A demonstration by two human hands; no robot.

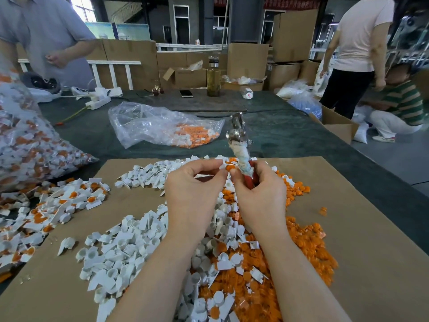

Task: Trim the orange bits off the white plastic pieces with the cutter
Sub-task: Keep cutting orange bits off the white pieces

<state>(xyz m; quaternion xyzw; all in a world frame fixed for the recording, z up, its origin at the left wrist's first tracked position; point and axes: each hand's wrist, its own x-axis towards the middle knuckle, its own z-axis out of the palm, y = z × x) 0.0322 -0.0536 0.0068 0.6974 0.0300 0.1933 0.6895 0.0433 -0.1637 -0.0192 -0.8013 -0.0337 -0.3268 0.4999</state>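
My left hand (192,191) pinches a small white plastic piece (221,164) with an orange bit (229,168) on it, held above the cardboard sheet (362,228). My right hand (260,194) grips the cutter (239,138) by its red, cloth-wrapped handles, metal jaws pointing up and away. Its thumb and forefinger touch the orange bit. Below the hands lie a heap of trimmed white pieces (120,259) and a heap of orange bits (290,259). Untrimmed white-and-orange pieces (53,205) lie at the left.
A full clear bag of untrimmed pieces (25,145) stands at the left and a flatter bag (162,126) behind the cardboard. A power strip (98,101), phone (186,93) and glass bottle (213,77) sit at the table's far side. People stand at left and right.
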